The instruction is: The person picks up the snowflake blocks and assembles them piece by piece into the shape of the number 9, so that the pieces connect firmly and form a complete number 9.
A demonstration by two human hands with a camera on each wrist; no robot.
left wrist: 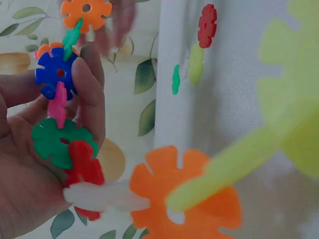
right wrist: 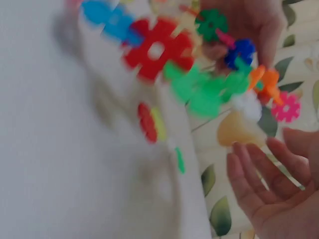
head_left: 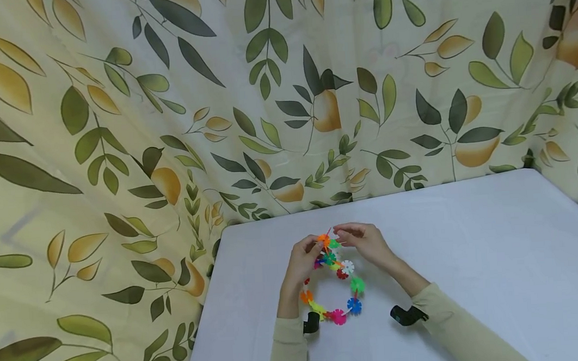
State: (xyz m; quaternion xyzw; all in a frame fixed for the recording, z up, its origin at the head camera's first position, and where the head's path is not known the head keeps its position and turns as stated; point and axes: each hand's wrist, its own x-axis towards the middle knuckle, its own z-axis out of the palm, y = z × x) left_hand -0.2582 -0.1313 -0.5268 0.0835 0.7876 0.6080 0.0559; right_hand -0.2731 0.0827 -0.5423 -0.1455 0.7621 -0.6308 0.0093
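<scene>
A ring-like chain of colourful notched plastic snowflake discs (head_left: 338, 316) hangs above the white table. My left hand (head_left: 303, 259) grips it at the top, thumb and fingers around the blue disc (left wrist: 46, 74), with a green disc (left wrist: 50, 144) lying by the palm. An orange disc and a pink disc (right wrist: 286, 108) stick out past those fingers. Just right of the chain's top is my right hand (head_left: 371, 242); in the right wrist view its fingers are spread and apart from the discs. A red disc (right wrist: 144, 46) is part of the hanging chain.
A short run of discs, one of them red (left wrist: 207, 25), shows over the table; whether it joins the chain I cannot tell. The white table (head_left: 469, 258) meets a leaf-patterned curtain (head_left: 276, 121) behind. Black wrist cameras (head_left: 408, 315) sit at both cuffs.
</scene>
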